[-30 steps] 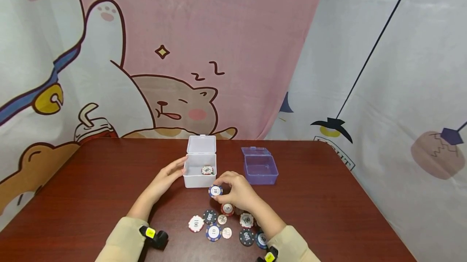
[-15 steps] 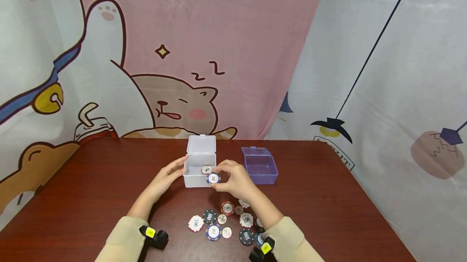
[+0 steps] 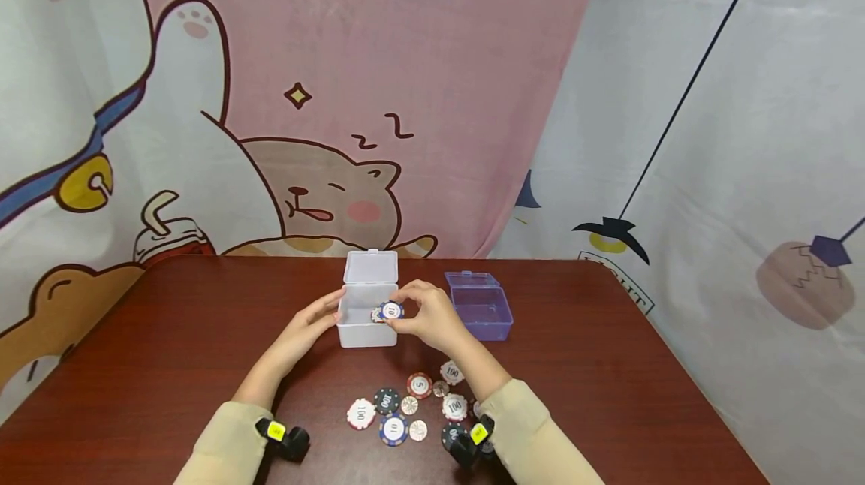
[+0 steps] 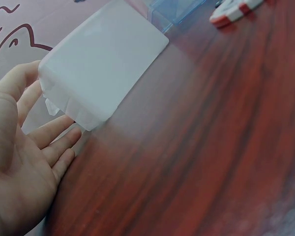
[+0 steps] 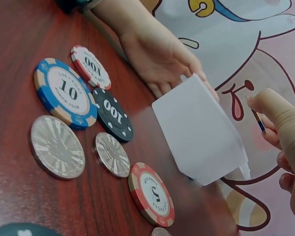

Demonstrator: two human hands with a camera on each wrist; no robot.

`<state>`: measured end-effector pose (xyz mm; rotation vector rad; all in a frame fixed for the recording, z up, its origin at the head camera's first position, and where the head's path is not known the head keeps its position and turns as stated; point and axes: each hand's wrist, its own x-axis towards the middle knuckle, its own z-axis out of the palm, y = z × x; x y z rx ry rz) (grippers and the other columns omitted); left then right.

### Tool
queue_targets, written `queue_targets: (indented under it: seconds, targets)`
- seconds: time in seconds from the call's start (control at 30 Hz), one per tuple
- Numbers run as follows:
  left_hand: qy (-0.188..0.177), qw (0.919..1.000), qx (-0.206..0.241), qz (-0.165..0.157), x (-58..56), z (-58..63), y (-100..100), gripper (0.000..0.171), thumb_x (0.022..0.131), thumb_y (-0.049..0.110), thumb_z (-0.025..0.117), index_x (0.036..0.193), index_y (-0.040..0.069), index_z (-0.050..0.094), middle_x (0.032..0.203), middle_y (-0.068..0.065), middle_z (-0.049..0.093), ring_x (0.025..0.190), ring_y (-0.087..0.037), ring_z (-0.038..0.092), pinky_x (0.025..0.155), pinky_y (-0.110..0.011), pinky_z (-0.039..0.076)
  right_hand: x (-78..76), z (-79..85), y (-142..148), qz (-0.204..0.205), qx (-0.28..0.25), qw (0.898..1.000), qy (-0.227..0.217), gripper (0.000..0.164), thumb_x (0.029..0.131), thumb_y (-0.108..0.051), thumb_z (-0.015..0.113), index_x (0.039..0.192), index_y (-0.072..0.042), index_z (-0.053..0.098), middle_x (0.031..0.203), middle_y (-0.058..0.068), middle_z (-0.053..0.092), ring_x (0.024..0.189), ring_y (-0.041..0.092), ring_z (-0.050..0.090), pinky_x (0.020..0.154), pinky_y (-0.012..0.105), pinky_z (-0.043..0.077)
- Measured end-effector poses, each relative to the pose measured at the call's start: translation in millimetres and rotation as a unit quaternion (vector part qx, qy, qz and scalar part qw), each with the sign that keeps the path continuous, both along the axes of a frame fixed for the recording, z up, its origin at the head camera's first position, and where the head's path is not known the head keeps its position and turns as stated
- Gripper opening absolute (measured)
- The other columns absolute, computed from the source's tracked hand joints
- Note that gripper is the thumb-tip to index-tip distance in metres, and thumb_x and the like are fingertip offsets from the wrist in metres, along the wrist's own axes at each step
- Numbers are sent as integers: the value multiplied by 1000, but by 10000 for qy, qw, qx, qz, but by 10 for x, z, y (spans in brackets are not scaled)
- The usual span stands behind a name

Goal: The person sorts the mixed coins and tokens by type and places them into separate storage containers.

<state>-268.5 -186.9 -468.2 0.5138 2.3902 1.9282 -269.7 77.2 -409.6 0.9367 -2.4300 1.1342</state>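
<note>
My right hand (image 3: 435, 320) pinches a blue-and-white poker chip (image 3: 391, 310) marked 10 between thumb and fingers, over the opening of a white plastic box (image 3: 368, 335). In the right wrist view that chip (image 5: 259, 121) shows nearly edge-on. The box's lid is up. Inside it lies a white poker chip (image 3: 375, 315), partly hidden behind the held one. At the box's left side, my left hand (image 3: 297, 336) touches the wall with extended fingers. The left wrist view shows this hand (image 4: 19, 147) with loosely spread fingers beside the box (image 4: 105, 59).
A translucent purple box (image 3: 489, 331) with its lid raised stands right of the white one. Nearer me lie several poker chips, among them a red chip (image 3: 420, 386), a black chip (image 3: 387, 401) and a blue chip (image 3: 393, 429), plus silvery coins (image 3: 418, 431). My right forearm covers part of them.
My right hand has carried the blue chip forward from in front of the white box to over its opening. My left hand has stayed at the box's side.
</note>
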Motion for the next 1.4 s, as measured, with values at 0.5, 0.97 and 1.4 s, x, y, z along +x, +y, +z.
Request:
queue_targets:
  seconds: [0.5, 0.97, 1.4]
  targets:
    - [-68, 9999, -62, 79, 0, 9, 5, 49, 97, 17, 56, 143, 8, 44, 140, -22, 45, 128, -36, 40, 103, -56, 27, -225, -96, -113, -412, 73, 9991, -1, 33, 68, -17, 85, 97, -5, 74, 92, 0, 67, 88, 16, 62, 80, 30, 46]
    - [-130, 9999, -35, 32, -3, 7, 4, 48, 97, 17, 56, 144, 11, 44, 140, -22, 45, 129, -37, 40, 104, -58, 25, -298, -108, -252, -896, 304, 9949, -345, 33, 70, -20, 84, 98, -8, 74, 97, 0, 67, 91, 20, 63, 78, 33, 48]
    - [-76, 9999, -46, 49, -4, 9, 11, 49, 97, 17, 57, 144, 9, 44, 140, -22, 46, 128, -36, 42, 103, -55, 28, -308, -188, -253, -859, 359, 9953, -279, 34, 70, -20, 85, 99, -7, 74, 98, 0, 66, 92, 17, 62, 81, 32, 48]
